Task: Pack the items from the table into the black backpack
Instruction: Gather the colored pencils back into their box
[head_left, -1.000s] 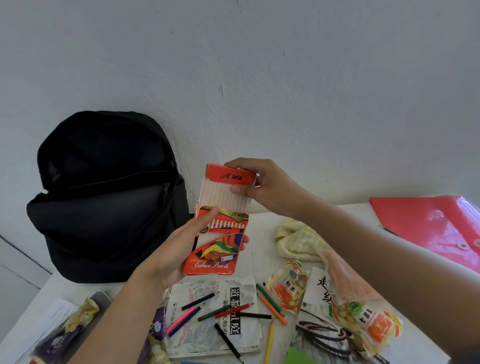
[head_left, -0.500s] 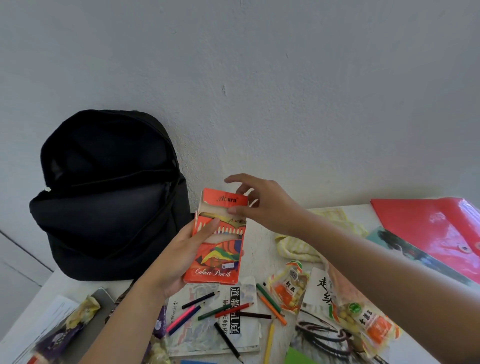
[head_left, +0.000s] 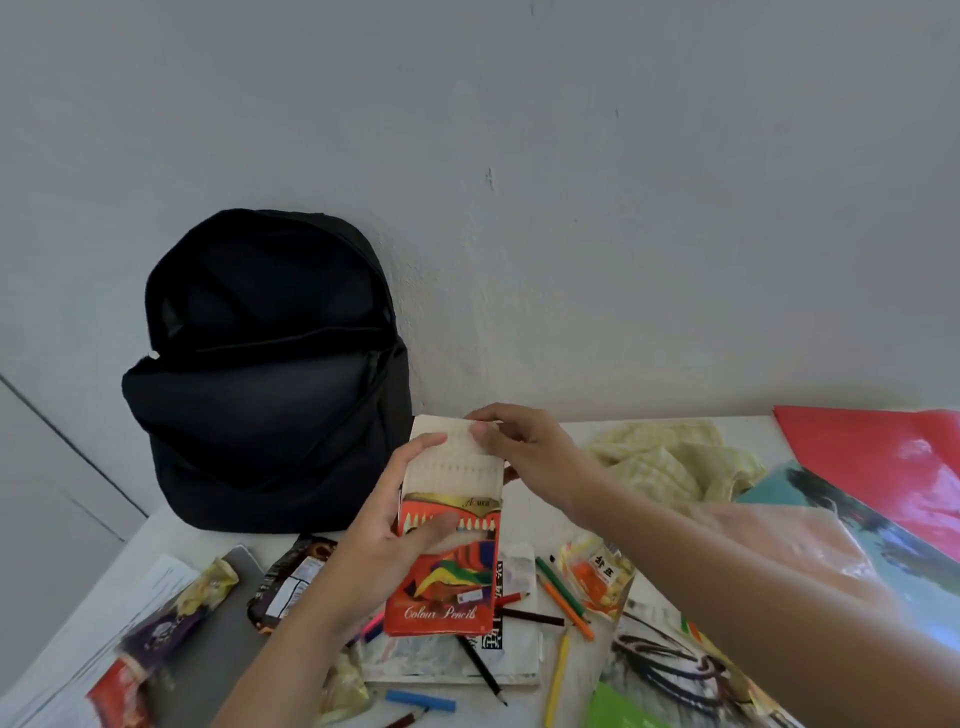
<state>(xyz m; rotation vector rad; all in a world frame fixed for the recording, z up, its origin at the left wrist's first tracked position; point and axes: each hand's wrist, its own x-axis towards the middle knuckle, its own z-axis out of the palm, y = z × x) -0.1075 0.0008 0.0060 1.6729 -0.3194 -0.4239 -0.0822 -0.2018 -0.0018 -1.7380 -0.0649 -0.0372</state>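
All I see of the person from my station is two hands and their forearms. The left hand (head_left: 384, 540) is bare, with slim fingers. Behind it the left forearm (head_left: 291, 649) is bare skin, slender, right down to the bottom edge of my view. The right hand (head_left: 524, 452) is bare too. Its thumbnail (head_left: 478, 430), at the tip nearest the left hand, looks short and plain. Behind that hand the right forearm (head_left: 727, 587) is also uncovered. It looks much thicker toward the lower right corner, where its upper edge blurs.
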